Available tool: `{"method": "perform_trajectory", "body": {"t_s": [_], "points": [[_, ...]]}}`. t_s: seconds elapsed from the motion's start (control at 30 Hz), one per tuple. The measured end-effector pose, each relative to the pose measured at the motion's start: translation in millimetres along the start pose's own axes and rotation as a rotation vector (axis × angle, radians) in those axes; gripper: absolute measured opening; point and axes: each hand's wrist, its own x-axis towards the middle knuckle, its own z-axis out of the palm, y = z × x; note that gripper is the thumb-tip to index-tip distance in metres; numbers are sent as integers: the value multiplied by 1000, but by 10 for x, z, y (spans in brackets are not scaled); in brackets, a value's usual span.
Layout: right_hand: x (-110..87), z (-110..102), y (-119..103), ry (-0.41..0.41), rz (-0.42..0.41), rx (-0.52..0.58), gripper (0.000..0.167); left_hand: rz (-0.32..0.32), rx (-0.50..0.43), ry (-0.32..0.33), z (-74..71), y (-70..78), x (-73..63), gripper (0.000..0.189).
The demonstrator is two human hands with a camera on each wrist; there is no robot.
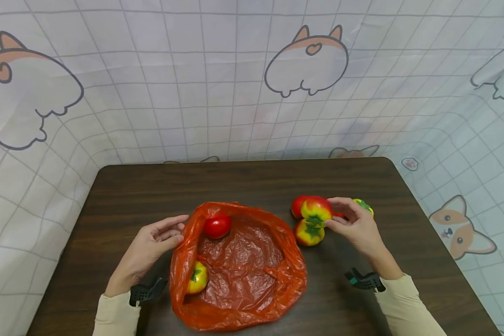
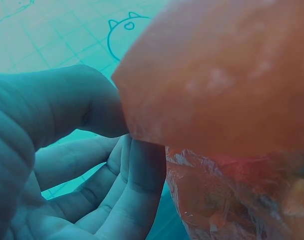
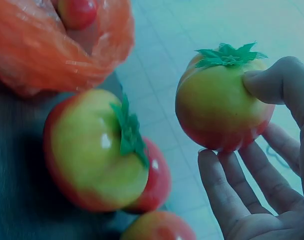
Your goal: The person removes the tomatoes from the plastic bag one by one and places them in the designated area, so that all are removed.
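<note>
My right hand (image 1: 357,228) holds a red-and-yellow tomato (image 3: 224,110) with a green leafy top, thumb near the leaves and fingertips under it. In the head view it overlaps a second red-and-yellow tomato (image 1: 308,235) on the table. At the left rim of an open orange-red plastic bag (image 1: 294,261), my left hand (image 1: 147,247) pinches the film between thumb and fingers. Inside the bag lie a red tomato (image 1: 217,226) at the back left and a yellow one (image 1: 199,277) with green leaves at the left side.
Behind the held tomato sits a red tomato (image 1: 297,205). Partly hidden by my right hand, a yellow fruit with green leaves (image 1: 367,206) lies farther right. The dark wooden table (image 1: 151,186) ends at a white, grid-patterned cloth (image 1: 218,116) printed with cartoon dogs.
</note>
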Motion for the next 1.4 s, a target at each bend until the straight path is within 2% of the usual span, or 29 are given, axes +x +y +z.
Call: {"method": "perform_trajectory", "body": {"t_s": [0.2, 0.63, 0.87, 1.1, 1.4], "points": [[-63, -91, 96, 43, 8, 9, 49, -3, 5, 7, 18, -19, -9, 54], [-187, -266, 276, 79, 4, 20, 48, -16, -12, 12, 44, -43, -7, 55], [-274, -316, 373, 97, 17, -18, 49, -19, 1, 17, 43, -34, -8, 55], [-343, -349, 458, 112, 63, -118, 51, -3, 6, 15, 35, -36, -10, 55], [-417, -362, 548, 100, 73, -93, 49, -15, 7, 12, 36, -25, -26, 55]]}}
